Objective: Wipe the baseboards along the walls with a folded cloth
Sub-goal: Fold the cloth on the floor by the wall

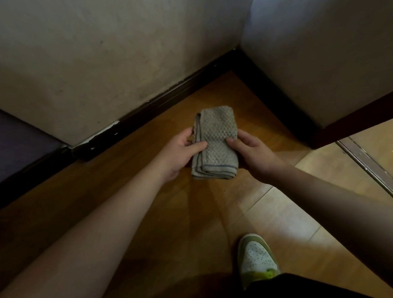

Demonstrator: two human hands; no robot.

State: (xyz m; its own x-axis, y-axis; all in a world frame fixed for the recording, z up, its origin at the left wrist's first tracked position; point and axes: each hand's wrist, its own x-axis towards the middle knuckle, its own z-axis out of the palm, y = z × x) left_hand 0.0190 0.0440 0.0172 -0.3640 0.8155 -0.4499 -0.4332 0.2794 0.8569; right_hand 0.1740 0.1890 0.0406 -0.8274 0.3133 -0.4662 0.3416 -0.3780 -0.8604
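A folded grey cloth (pixel 216 143) with a blue border stripe is held above the wooden floor, in front of a room corner. My left hand (pixel 180 154) grips its left edge, thumb on top. On the other side, my right hand (pixel 256 155) grips the right edge, thumb pressed on the cloth's upper face. A dark baseboard (pixel 158 105) runs along the left wall into the corner, with chipped white patches near its left end. A second dark baseboard (pixel 276 101) follows the right wall toward me.
My shoe (pixel 257 258), green and white, stands on the wooden floor (pixel 148 206) at the bottom right. A metal threshold strip (pixel 370 167) crosses the floor on the right. A dark panel (pixel 17 144) fills the left edge beside the wall.
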